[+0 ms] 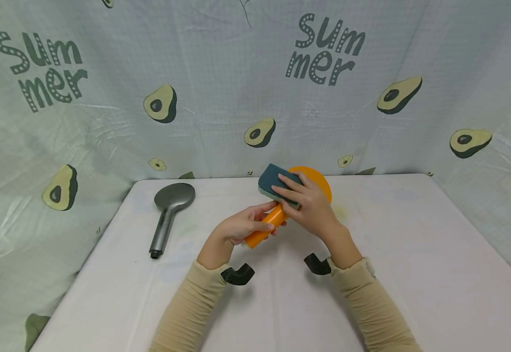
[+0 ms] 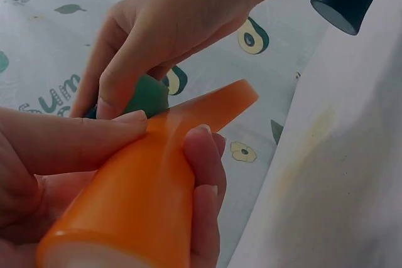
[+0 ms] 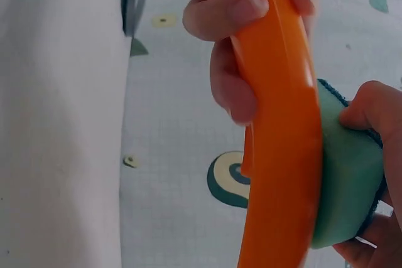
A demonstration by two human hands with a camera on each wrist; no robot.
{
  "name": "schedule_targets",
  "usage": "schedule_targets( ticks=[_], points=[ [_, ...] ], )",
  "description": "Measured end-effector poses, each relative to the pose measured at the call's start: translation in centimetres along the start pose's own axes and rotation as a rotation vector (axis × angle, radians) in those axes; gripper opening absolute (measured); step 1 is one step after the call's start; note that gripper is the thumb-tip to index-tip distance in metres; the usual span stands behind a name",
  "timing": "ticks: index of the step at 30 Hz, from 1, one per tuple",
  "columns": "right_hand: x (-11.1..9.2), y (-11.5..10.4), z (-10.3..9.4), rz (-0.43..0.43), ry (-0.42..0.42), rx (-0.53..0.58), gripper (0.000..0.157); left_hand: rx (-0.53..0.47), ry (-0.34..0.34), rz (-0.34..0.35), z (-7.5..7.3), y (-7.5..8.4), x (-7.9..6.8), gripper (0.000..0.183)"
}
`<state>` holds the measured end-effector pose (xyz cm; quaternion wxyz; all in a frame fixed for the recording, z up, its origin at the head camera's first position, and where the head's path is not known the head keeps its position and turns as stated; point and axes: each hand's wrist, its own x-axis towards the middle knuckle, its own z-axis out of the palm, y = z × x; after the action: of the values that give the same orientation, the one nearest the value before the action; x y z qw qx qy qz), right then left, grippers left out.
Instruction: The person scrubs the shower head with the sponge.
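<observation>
My left hand (image 1: 240, 226) grips the thick handle of an orange round-headed tool (image 1: 260, 236), shaped rather like a shower head. Its disc-shaped head points up and away to the right. The pale end of the handle faces the left wrist camera. My right hand (image 1: 317, 210) holds a sponge (image 1: 269, 182) with a dark blue scouring side and green foam (image 3: 348, 183). In the right wrist view the foam presses against the orange surface (image 3: 282, 136), while thumb and fingers clasp the sponge's edges. The sponge and right hand hide part of the tool's head and neck.
A grey handheld shower head (image 1: 167, 215) with a black end lies on the white table (image 1: 119, 303), to the left. Behind the table hangs a pale sheet (image 1: 220, 88) printed with avocados and lettering. Black curved pieces (image 1: 239, 275) stick out at both cuffs.
</observation>
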<state>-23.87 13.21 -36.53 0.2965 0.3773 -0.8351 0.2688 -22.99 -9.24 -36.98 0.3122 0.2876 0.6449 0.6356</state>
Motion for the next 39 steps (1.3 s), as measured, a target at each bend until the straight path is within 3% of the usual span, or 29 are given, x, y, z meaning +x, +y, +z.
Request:
schedule_targets(
  ticks=[3,11,15,18,22,29,31,34,39],
  points=[
    [-0.1,0.2,0.0,0.043,0.004,0.012,0.038,0.003,-0.006,0.001,0.0,-0.2,-0.1,0.069],
    [-1.9,4.4,-1.3,0.364,0.133,0.062,0.038,0.015,-0.025,-0.031,0.1,0.0,0.0,0.073],
    [-2.7,5.6,-2.1,0.439,0.193,0.1,0.037,0.005,-0.021,-0.038,0.1,0.1,0.1,0.073],
    [-2.6,5.6,-2.3,0.433,0.192,0.089,0.037,-0.012,-0.024,-0.032,0.0,0.0,0.1,0.073],
    [-1.7,4.2,-1.9,0.37,0.121,0.033,0.038,-0.033,-0.022,-0.022,-0.1,-0.2,0.1,0.074],
    [0.1,0.2,0.0,0.082,0.038,-0.011,0.037,-0.077,0.008,0.007,-0.1,-0.4,0.2,0.07],
    [0.3,-0.3,0.3,0.043,0.034,-0.021,0.037,-0.082,0.02,0.016,-0.1,-0.3,0.3,0.069],
    [0.2,-0.2,0.2,0.064,0.044,-0.004,0.039,-0.096,0.036,0.013,-0.1,-0.1,0.1,0.069],
    [-0.7,2.2,-0.6,0.207,0.112,0.027,0.04,-0.128,0.053,-0.023,0.1,0.3,-0.1,0.07]
  ],
)
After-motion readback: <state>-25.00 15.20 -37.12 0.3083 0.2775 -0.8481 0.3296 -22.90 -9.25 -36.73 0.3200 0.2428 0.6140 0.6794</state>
